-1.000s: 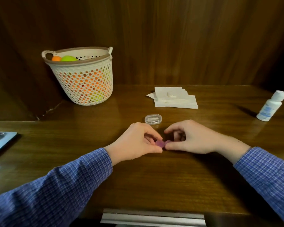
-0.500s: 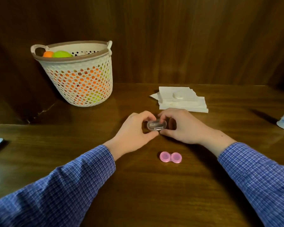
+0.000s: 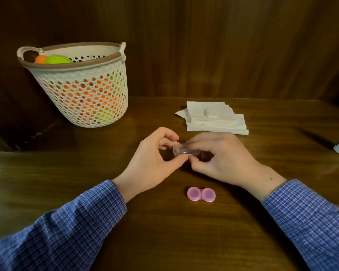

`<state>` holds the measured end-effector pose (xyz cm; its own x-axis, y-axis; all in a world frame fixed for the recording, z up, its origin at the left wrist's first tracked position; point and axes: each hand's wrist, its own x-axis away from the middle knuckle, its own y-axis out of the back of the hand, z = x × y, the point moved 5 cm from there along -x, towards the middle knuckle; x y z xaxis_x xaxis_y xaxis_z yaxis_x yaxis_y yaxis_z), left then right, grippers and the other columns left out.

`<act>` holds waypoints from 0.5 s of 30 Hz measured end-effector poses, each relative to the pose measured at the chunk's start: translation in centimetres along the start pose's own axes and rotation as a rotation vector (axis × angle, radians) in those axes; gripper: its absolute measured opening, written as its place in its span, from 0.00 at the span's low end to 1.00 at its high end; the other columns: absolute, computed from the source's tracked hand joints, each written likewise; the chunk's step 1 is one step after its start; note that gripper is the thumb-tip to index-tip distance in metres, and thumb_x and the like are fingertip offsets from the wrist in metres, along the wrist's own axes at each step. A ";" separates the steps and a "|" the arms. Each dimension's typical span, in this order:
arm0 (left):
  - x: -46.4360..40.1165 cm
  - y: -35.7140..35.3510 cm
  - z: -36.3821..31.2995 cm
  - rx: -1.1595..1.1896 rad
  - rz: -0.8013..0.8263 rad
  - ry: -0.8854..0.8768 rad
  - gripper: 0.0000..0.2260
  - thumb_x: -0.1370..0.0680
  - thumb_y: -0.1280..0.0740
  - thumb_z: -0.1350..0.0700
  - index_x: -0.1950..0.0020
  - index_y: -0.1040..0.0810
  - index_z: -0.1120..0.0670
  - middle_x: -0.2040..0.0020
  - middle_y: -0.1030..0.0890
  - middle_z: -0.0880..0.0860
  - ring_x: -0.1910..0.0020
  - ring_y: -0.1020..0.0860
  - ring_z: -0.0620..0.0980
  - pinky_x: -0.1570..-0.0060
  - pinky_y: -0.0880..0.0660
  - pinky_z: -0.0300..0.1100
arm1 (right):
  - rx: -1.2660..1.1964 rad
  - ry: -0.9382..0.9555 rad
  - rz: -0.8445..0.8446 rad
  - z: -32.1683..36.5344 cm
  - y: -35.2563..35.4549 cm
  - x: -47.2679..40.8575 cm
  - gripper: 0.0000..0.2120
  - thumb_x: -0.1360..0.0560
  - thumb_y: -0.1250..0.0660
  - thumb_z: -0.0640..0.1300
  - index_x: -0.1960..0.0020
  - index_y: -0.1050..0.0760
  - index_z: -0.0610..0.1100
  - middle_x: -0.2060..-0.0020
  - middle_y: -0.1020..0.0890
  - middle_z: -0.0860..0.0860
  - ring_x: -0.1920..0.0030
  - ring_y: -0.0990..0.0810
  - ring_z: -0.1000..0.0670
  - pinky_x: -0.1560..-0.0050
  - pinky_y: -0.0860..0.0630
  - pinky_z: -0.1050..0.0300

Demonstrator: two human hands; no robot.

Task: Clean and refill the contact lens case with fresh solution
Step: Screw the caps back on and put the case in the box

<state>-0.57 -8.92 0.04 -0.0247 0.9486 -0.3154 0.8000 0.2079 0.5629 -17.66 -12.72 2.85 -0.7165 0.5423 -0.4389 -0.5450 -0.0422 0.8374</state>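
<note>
Both hands, left (image 3: 155,159) and right (image 3: 221,159), grip a small clear oval plastic box (image 3: 185,150) between their fingertips. The pink round twin-lidded contact lens case (image 3: 201,194) lies nearer, on the dark wooden desk (image 3: 164,231).

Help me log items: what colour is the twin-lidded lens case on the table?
Pink, seen in the head view: lens case.

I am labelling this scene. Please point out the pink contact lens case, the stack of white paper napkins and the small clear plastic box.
pink contact lens case (image 3: 201,194): head view, middle joint.
stack of white paper napkins (image 3: 231,124): head view, top sheet.
small clear plastic box (image 3: 184,150): head view, lid.
</note>
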 end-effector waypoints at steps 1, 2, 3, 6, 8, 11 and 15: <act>0.1 0.0 0.0 0.005 0.002 0.000 0.18 0.26 0.22 0.52 0.39 0.24 0.46 0.46 0.15 0.41 0.44 0.17 0.37 0.40 0.19 0.43 | 0.011 0.009 -0.004 0.2 0.0 0.1 0.14 0.24 0.30 0.51 0.42 0.13 0.49 0.50 0.12 0.54 0.53 0.17 0.57 0.54 0.16 0.55; 0.1 0.0 0.0 0.009 0.004 0.000 0.18 0.26 0.22 0.52 0.40 0.24 0.46 0.47 0.15 0.41 0.45 0.17 0.37 0.40 0.19 0.44 | 0.019 0.018 -0.009 0.4 0.0 0.1 0.14 0.24 0.31 0.51 0.42 0.13 0.48 0.50 0.12 0.54 0.54 0.17 0.56 0.55 0.16 0.54; 0.2 0.1 0.0 0.011 0.003 0.000 0.18 0.26 0.21 0.52 0.41 0.25 0.46 0.48 0.15 0.42 0.45 0.17 0.37 0.40 0.19 0.44 | 0.025 0.025 -0.013 0.5 0.0 0.2 0.14 0.24 0.31 0.51 0.43 0.13 0.48 0.51 0.12 0.53 0.54 0.16 0.55 0.55 0.16 0.54; 0.3 0.0 0.1 0.011 0.006 0.001 0.18 0.26 0.21 0.52 0.42 0.26 0.45 0.48 0.14 0.42 0.45 0.16 0.38 0.39 0.19 0.46 | 0.035 0.036 -0.017 0.7 0.0 0.2 0.13 0.24 0.31 0.51 0.44 0.13 0.48 0.53 0.12 0.53 0.55 0.15 0.54 0.57 0.16 0.52; 0.3 0.0 0.1 0.000 0.010 0.004 0.18 0.26 0.21 0.52 0.43 0.26 0.44 0.48 0.14 0.42 0.45 0.16 0.39 0.39 0.19 0.46 | 0.042 0.036 -0.013 0.8 0.0 0.2 0.13 0.24 0.31 0.52 0.44 0.13 0.49 0.53 0.12 0.54 0.55 0.15 0.54 0.57 0.16 0.53; 0.2 0.0 0.2 -0.002 0.001 0.014 0.18 0.26 0.21 0.52 0.44 0.28 0.43 0.49 0.14 0.43 0.46 0.16 0.39 0.38 0.20 0.46 | 0.045 0.041 -0.029 0.8 0.0 0.3 0.14 0.24 0.32 0.52 0.45 0.12 0.48 0.54 0.11 0.54 0.56 0.15 0.55 0.58 0.16 0.53; 0.1 -0.1 0.2 -0.001 0.002 0.025 0.20 0.26 0.21 0.52 0.43 0.30 0.44 0.50 0.13 0.42 0.45 0.16 0.39 0.34 0.22 0.49 | 0.060 0.057 -0.049 0.7 -0.2 0.3 0.11 0.24 0.29 0.49 0.45 0.12 0.48 0.54 0.11 0.53 0.55 0.15 0.54 0.57 0.16 0.53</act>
<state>-0.51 -8.89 -0.22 -0.0382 0.9547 -0.2951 0.7995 0.2064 0.5642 -17.47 -12.01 2.79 -0.7143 0.4939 -0.4959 -0.5538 0.0343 0.8319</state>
